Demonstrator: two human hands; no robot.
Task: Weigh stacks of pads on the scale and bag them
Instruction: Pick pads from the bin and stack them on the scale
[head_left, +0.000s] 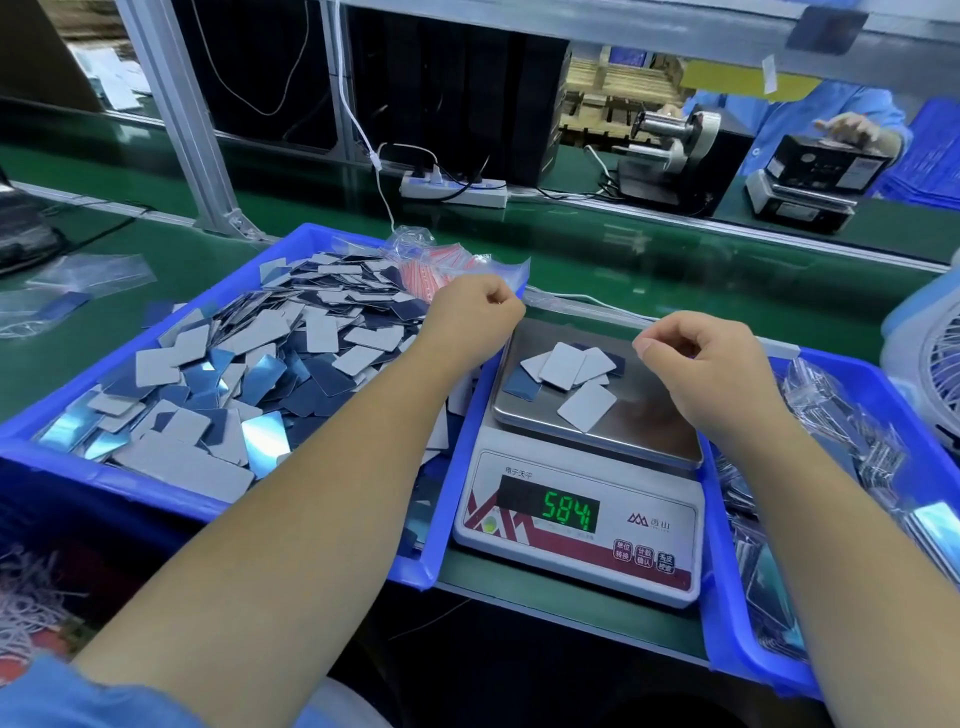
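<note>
Pads lie fanned on the scale pan; thin, light, slick-looking, so likely best squared up and pinched by the edges. Left hand pinches a clear bag. Right hand curled, apparently empty.

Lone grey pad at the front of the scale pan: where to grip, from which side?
Probably by its near corner. The grey pad lies flat and apart from the pad pile on the scale pan, angled, one corner toward the pan's front rim. Come from the front with the right hand and pinch that corner.
</note>
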